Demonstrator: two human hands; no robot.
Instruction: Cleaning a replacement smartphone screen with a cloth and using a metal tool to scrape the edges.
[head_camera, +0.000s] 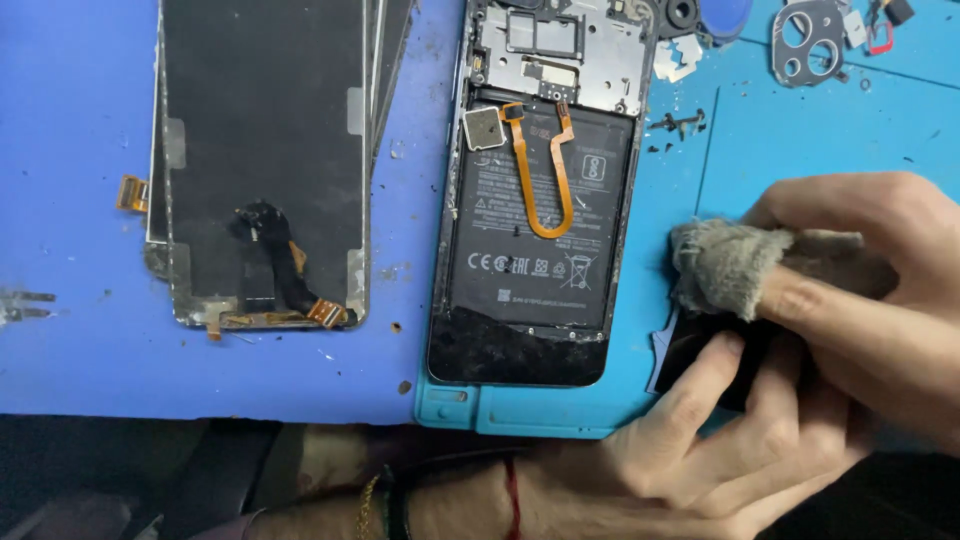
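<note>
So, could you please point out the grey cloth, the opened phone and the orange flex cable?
grey cloth (722, 266), head view, on its frayed front fold.
opened phone (530, 265), head view, on the black battery.
orange flex cable (549, 226), head view, on the bottom of its loop.

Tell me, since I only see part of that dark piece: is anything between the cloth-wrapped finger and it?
Nothing visible. The right hand, its finger wrapped in the grey cloth, sits just above the dark flat piece, which the left hand holds from below. Whether the cloth touches it cannot be told.
</note>
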